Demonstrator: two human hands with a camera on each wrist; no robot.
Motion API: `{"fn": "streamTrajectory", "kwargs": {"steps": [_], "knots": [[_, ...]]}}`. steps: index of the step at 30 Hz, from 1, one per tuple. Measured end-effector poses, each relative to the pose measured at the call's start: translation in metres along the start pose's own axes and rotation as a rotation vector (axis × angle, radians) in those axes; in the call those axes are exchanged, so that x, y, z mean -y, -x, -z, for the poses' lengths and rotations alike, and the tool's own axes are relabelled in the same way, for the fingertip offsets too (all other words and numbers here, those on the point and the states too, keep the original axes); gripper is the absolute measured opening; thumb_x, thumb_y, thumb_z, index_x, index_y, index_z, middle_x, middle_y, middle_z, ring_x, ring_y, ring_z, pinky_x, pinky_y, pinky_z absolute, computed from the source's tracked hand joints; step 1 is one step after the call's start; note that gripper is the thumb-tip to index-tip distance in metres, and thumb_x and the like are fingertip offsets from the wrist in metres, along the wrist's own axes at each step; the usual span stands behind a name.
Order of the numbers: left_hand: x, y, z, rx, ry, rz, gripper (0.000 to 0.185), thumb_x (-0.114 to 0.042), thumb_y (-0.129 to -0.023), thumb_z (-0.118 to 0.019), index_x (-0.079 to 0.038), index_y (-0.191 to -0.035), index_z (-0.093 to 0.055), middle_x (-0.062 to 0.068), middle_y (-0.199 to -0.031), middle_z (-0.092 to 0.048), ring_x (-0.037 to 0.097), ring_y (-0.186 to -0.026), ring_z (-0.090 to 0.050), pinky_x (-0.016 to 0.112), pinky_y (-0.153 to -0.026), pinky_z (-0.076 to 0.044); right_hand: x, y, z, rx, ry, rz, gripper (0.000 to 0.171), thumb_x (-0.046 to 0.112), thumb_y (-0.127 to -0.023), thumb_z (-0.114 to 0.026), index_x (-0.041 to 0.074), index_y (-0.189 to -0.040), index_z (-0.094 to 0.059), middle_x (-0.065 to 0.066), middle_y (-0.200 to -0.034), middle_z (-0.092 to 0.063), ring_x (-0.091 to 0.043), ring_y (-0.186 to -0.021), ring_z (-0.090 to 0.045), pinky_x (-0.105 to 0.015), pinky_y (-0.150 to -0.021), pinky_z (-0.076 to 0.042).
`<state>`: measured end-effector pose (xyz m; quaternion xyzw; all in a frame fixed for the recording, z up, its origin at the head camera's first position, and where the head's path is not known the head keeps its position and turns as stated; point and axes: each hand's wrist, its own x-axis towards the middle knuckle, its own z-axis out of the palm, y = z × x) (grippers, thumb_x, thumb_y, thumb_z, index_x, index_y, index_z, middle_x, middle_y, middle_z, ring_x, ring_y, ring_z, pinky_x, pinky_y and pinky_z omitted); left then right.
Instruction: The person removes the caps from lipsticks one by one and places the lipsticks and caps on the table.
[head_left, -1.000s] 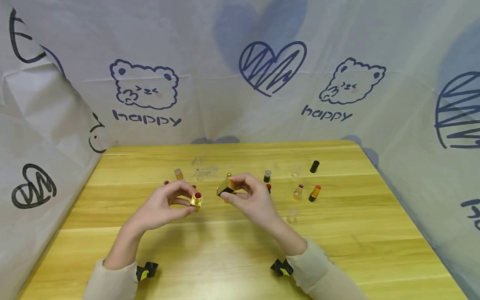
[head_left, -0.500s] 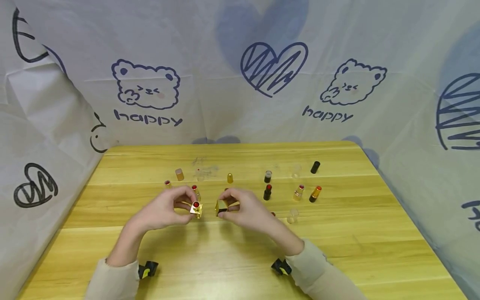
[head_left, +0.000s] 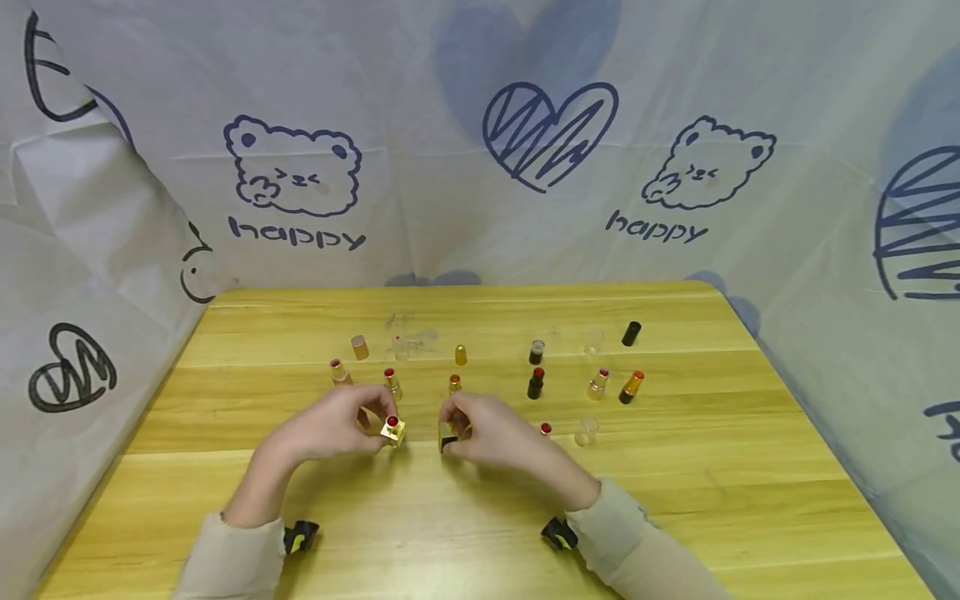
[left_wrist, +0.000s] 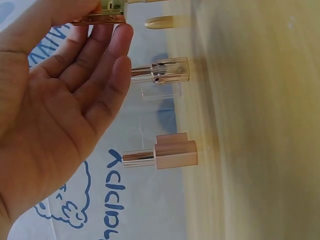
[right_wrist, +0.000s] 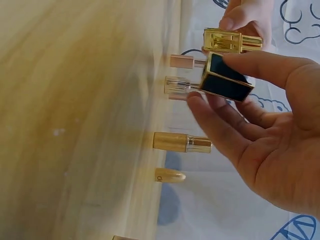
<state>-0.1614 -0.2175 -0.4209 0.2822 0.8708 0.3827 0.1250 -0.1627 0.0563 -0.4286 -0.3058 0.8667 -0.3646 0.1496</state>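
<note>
Near the middle of the head view, low over the yellow wooden table, the left hand pinches a square gold lipstick base with its red stick showing on top, fingers curled round it. In the left wrist view only the gold edge of that base appears at the top of the frame, under the thumb and fingertips. Just to its right, apart by a small gap, the right hand grasps a square black-and-gold cap between thumb and curled fingers; the right wrist view shows the cap tilted, its dark side facing the camera, with the gold base just above it in the frame. Behind the hands, toward the middle of the head view, several small lipsticks stand in loose rows: a black tube, a gold bullet-shaped cap, a black cap at the far right. A sheet printed with bears and hearts fills the upper half.
</note>
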Motion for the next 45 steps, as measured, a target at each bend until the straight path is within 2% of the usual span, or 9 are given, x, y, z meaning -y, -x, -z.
{"fn": "streamTrajectory", "kwargs": {"steps": [5,12,18,22,31,35,40,43,45], "knots": [[0.004,-0.001,-0.003,0.030,0.002,0.031,0.030,0.003,-0.079,-0.077,-0.011,-0.102,-0.065,-0.002,-0.095,-0.065,0.020,-0.098,-0.065,0.033,-0.081,-0.059,-0.003,0.000,-0.003,0.034,0.061,-0.034,0.031,0.003,-0.085,-0.080,0.006,-0.112,-0.065,0.005,-0.086,-0.061,-0.009,-0.078,-0.057,-0.022,-0.072,-0.053],[0.009,-0.003,-0.009,0.061,-0.020,0.083,0.031,0.005,-0.076,-0.075,-0.010,-0.100,-0.064,-0.001,-0.092,-0.064,0.018,-0.090,-0.063,0.030,-0.079,-0.057,-0.005,-0.001,-0.008,0.077,0.132,-0.084,0.029,0.003,-0.086,-0.078,0.007,-0.112,-0.065,0.005,-0.085,-0.061,-0.009,-0.076,-0.056,-0.023,-0.071,-0.052],[0.008,-0.004,-0.011,0.084,-0.040,0.114,0.031,0.005,-0.072,-0.080,-0.010,-0.093,-0.064,0.000,-0.087,-0.062,0.016,-0.081,-0.058,0.028,-0.071,-0.053,-0.007,-0.002,-0.010,0.081,0.170,-0.097,0.028,0.007,-0.086,-0.081,0.009,-0.108,-0.065,0.001,-0.085,-0.063,-0.009,-0.072,-0.054,-0.024,-0.066,-0.049],[0.007,-0.003,-0.012,0.102,-0.047,0.138,0.030,0.001,-0.072,-0.086,-0.010,-0.091,-0.065,-0.001,-0.085,-0.062,0.015,-0.079,-0.057,0.027,-0.069,-0.052,-0.006,-0.002,-0.011,0.073,0.186,-0.089,0.027,0.010,-0.085,-0.084,0.009,-0.105,-0.065,0.000,-0.084,-0.063,-0.008,-0.071,-0.053,-0.024,-0.065,-0.048],[0.007,-0.003,-0.012,0.135,-0.037,0.174,0.032,-0.005,-0.074,-0.090,-0.010,-0.094,-0.066,0.001,-0.088,-0.063,0.016,-0.081,-0.057,0.030,-0.072,-0.052,-0.006,-0.002,-0.011,0.065,0.198,-0.096,0.032,0.013,-0.082,-0.088,0.008,-0.104,-0.065,-0.003,-0.085,-0.065,-0.008,-0.072,-0.052,-0.024,-0.067,-0.047],[0.008,-0.003,-0.012,0.149,-0.046,0.190,0.035,-0.008,-0.074,-0.091,-0.011,-0.099,-0.067,-0.001,-0.092,-0.064,0.017,-0.087,-0.059,0.032,-0.079,-0.054,-0.005,-0.001,-0.010,0.063,0.173,-0.098,0.038,0.017,-0.081,-0.090,0.008,-0.110,-0.066,-0.002,-0.092,-0.067,-0.010,-0.079,-0.057,-0.023,-0.074,-0.051],[0.003,0.003,-0.006,0.151,-0.035,0.192,0.041,-0.011,-0.076,-0.090,-0.011,-0.110,-0.068,-0.002,-0.103,-0.067,0.022,-0.102,-0.064,0.043,-0.095,-0.055,0.006,0.006,-0.001,0.013,0.104,-0.081,0.045,0.026,-0.088,-0.086,0.008,-0.124,-0.065,-0.004,-0.114,-0.069,-0.020,-0.102,-0.065,-0.030,-0.088,-0.055],[-0.006,0.010,0.001,0.120,-0.033,0.172,0.043,-0.015,-0.079,-0.088,-0.007,-0.116,-0.067,0.002,-0.110,-0.069,0.026,-0.109,-0.064,0.051,-0.099,-0.053,0.014,0.015,0.012,-0.084,0.071,-0.001,0.047,0.030,-0.093,-0.081,0.007,-0.130,-0.064,-0.007,-0.124,-0.069,-0.026,-0.112,-0.066,-0.039,-0.096,-0.056],[-0.012,0.015,0.006,0.068,-0.052,0.144,0.043,-0.018,-0.083,-0.087,-0.005,-0.119,-0.066,0.005,-0.114,-0.069,0.028,-0.112,-0.063,0.054,-0.100,-0.052,0.017,0.022,0.022,-0.182,0.064,0.082,0.048,0.031,-0.094,-0.079,0.007,-0.132,-0.063,-0.007,-0.129,-0.068,-0.027,-0.117,-0.065,-0.042,-0.099,-0.056]]}}
